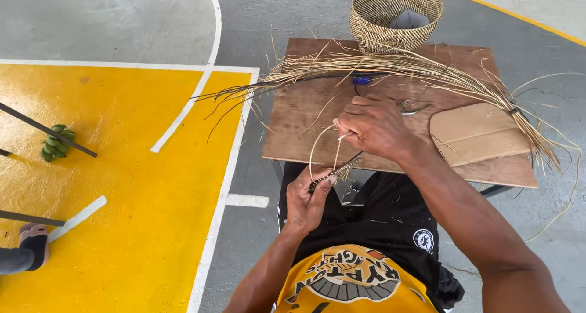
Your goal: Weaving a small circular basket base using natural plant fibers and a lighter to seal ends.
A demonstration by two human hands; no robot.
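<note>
The left hand (308,197) fingers pinch a small coiled straw weaving start (337,171); the right hand (373,127) fingers grip a pale straw strand (317,143) above the brown wooden table (305,114).

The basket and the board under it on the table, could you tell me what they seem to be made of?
The basket looks like tightly coiled plant fibre, matte tan with dark flecks, like the loose strands beside it. The board seems unfinished plywood: flat, dull brown, faint grain.

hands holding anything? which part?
Left hand grips a small woven bundle at its lower end. Right hand pinches a thin pale strand near its end, looped down to the bundle.
</note>
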